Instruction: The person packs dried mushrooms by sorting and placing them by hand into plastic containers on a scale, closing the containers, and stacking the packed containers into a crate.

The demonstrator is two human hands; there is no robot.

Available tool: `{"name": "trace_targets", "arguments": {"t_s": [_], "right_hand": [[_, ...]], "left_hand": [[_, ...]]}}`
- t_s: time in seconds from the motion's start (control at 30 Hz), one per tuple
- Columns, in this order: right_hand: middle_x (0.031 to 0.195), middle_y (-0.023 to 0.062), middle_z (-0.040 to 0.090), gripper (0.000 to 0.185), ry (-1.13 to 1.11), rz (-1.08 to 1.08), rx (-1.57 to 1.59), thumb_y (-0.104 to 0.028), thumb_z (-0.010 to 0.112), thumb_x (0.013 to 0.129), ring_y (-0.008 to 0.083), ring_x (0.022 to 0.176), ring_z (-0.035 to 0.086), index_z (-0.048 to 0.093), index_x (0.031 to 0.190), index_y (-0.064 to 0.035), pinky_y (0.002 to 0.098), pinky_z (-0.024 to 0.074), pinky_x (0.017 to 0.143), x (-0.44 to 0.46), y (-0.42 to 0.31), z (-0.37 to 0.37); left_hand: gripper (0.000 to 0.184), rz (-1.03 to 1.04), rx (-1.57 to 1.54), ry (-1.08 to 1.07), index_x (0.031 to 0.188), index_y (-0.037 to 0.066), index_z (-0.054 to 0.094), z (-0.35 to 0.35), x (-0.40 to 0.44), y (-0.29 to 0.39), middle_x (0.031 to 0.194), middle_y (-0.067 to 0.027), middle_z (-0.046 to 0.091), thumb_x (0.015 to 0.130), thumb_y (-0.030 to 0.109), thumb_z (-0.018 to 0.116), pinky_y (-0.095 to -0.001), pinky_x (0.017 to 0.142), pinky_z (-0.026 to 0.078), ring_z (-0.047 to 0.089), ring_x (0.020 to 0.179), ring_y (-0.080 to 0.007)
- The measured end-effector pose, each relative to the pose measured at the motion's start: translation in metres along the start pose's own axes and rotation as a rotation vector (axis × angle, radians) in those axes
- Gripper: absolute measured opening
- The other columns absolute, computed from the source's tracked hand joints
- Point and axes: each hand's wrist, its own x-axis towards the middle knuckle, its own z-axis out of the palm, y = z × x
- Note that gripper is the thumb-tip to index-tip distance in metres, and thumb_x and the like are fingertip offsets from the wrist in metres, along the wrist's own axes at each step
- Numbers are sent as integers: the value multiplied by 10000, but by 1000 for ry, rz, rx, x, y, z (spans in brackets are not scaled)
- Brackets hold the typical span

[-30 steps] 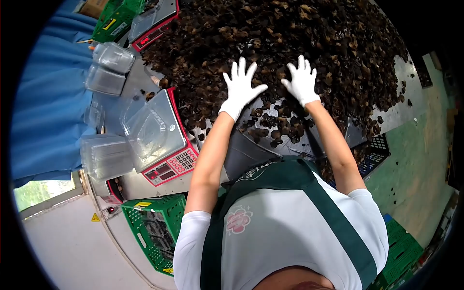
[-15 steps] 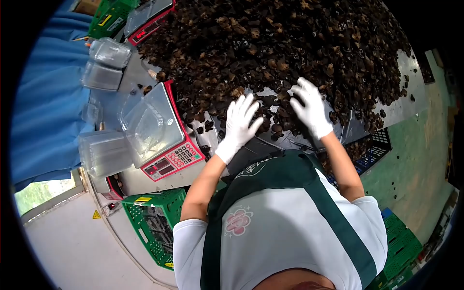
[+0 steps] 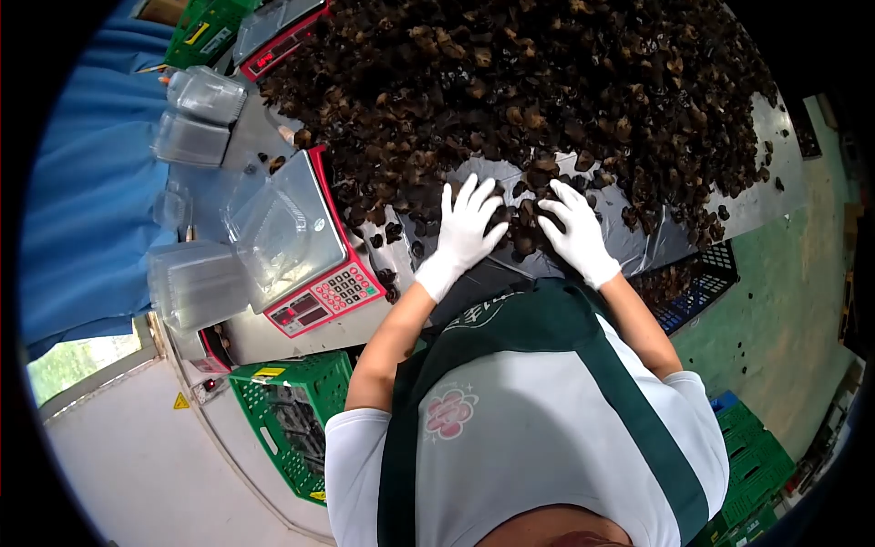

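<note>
A large heap of dark brown wood ear mushrooms covers the table. In a white glove, my left hand lies palm down at the near edge of the heap, fingers spread. My right hand, also white-gloved, faces it from the other side with its fingers stretched out. Between the two hands sits a small cluster of wood ear mushrooms on the dark plastic sheet. The fingertips are at or touching these pieces; whether anything is under the palms is hidden.
Left of the heap stands a red scale with a clear plastic tray on it. Stacked clear trays are beside it. A second scale is farther back. A green crate and a dark crate sit below the table edge.
My right hand has come down and nearer to me, drawing mushrooms between the hands. The left hand has shifted slightly right. More bare sheet shows behind the fingers.
</note>
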Motion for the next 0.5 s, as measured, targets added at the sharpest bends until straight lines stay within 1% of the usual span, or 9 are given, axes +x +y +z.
{"name": "trace_targets", "arguments": {"t_s": [0.03, 0.1, 0.17, 0.23, 0.27, 0.3, 0.33, 0.43, 0.5], "right_hand": [[1271, 175, 548, 284, -3, 34, 26, -191, 684, 794, 350, 1192, 499, 646, 1044, -60, 417, 414, 997, -8, -5, -9], [1278, 153, 551, 334, -7, 114, 16, -176, 698, 782, 334, 1187, 501, 631, 1089, -63, 418, 418, 990, -21, -12, -26], [1304, 140, 536, 417, 2, 183, -85, -210, 721, 767, 323, 1118, 525, 609, 1145, -72, 390, 447, 947, -29, -6, -31], [1341, 139, 499, 535, -21, 253, -155, -251, 743, 744, 319, 1060, 536, 561, 1217, -80, 371, 475, 904, -32, -1, -30], [1341, 139, 499, 535, -19, 255, -155, -251, 743, 744, 319, 1060, 536, 561, 1217, -80, 371, 475, 904, -32, -3, -27], [1352, 140, 485, 568, -52, 226, -112, -255, 746, 737, 322, 1060, 535, 543, 1238, -83, 378, 478, 902, -30, -9, -23], [1363, 141, 472, 601, -83, 198, -71, -259, 750, 730, 325, 1060, 534, 524, 1260, -85, 385, 482, 899, -28, -14, -19], [1384, 145, 448, 633, -244, 90, 60, -230, 744, 726, 346, 1111, 513, 500, 1295, -104, 403, 470, 933, -36, -23, 11], [1404, 158, 431, 637, -316, -48, 222, -198, 731, 732, 355, 1149, 499, 490, 1314, -104, 408, 452, 961, -30, -25, 19]], "left_hand": [[441, -4, -40, -9, 1142, 110, 578, -8, -11, 8, 1360, -84, 486, 758, 267, 729, -587, 1083, 223, 369, 1331, -320], [459, -17, -60, 16, 1144, 100, 575, -12, -34, 13, 1373, -92, 473, 743, 249, 743, -565, 1081, 244, 365, 1335, -324], [488, -41, -71, 15, 1159, 103, 571, -20, -47, 18, 1390, -108, 454, 729, 237, 757, -543, 1081, 259, 354, 1342, -335], [634, -83, -47, 33, 1261, 109, 524, -17, -56, 16, 1445, -160, 378, 709, 282, 782, -542, 1087, 246, 319, 1359, -370], [697, -119, -54, 48, 1302, 112, 500, -16, -58, 15, 1466, -179, 344, 700, 304, 792, -543, 1091, 236, 301, 1368, -383], [870, -142, -32, 33, 1382, 116, 419, -17, -58, 15, 1497, -212, 276, 652, 370, 820, -546, 1102, 211, 255, 1388, -399], [870, -138, -32, 34, 1382, 116, 419, -17, -57, 16, 1497, -212, 276, 652, 370, 820, -546, 1102, 211, 255, 1388, -399], [1036, -168, -79, 8, 1423, 111, 352, -15, -54, 19, 1507, -218, 247, 576, 448, 843, -558, 1109, 182, 227, 1401, -392], [1026, -138, -66, -15, 1420, 121, 360, -13, -58, 19, 1507, -212, 250, 577, 464, 835, -569, 1105, 178, 226, 1400, -391]]}}
